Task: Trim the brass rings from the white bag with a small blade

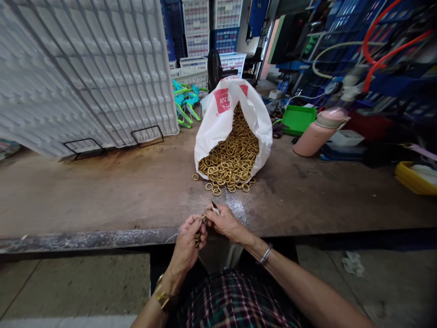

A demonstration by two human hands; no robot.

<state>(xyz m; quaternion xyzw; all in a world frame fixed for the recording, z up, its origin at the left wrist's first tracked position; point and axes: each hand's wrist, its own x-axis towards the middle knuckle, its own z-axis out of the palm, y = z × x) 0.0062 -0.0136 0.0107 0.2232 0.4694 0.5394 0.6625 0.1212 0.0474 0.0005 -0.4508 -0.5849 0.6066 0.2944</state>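
My left hand (191, 235) is closed round several brass-coloured rings (197, 238), and one more ring is pinched at its fingertips. Touching it from the right, my right hand (223, 222) grips a small knife (215, 207), its dark pointed tip sticking up past the fingers. Both hands meet just over the table's front edge. Beyond them lies a white plastic bag (211, 127) with red print, its mouth facing me. A heap of the same brass-coloured rings (232, 157) fills it and spills onto the brown tabletop (153, 191).
White ribbed plastic trays (112, 68) lean at the left, held by black wire stands (147, 135). Teal and green plastic pieces (186, 102) sit behind the bag. To the right are a green tray (298, 119), a pink bottle (316, 134) and a yellow container (414, 180).
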